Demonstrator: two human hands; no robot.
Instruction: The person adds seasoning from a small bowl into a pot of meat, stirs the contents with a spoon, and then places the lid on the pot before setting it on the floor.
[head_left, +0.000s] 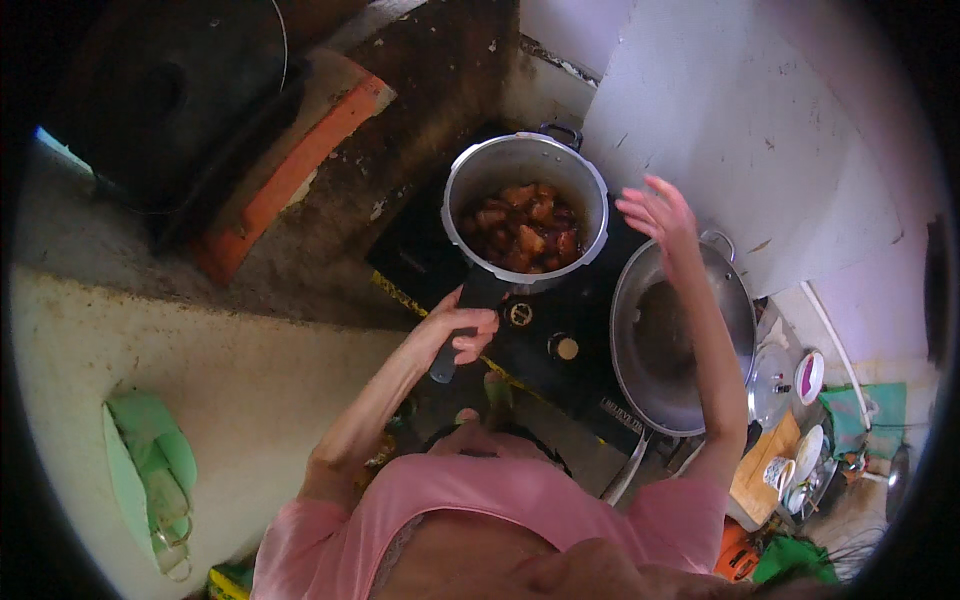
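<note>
My left hand (466, 327) is closed around the long black handle of a metal pressure cooker pot (487, 161), which stands without its lid on a black gas stove (570, 322). Chunks of browned food (529, 229) in dark sauce lie in the pot. My right hand (661, 210) is raised to the right of the pot, fingers apart, holding nothing. Below my right forearm a large metal wok (649, 352) sits on the stove's right side, with a little dark liquid or residue at its bottom.
A pressure cooker lid (766, 386), a wooden board (765, 472), a patterned cup (778, 471) and dishes crowd the right. A grey panel (720, 135) stands behind the wok. An orange-edged ledge (300, 172) is at upper left; a green holder (150, 457) hangs at lower left.
</note>
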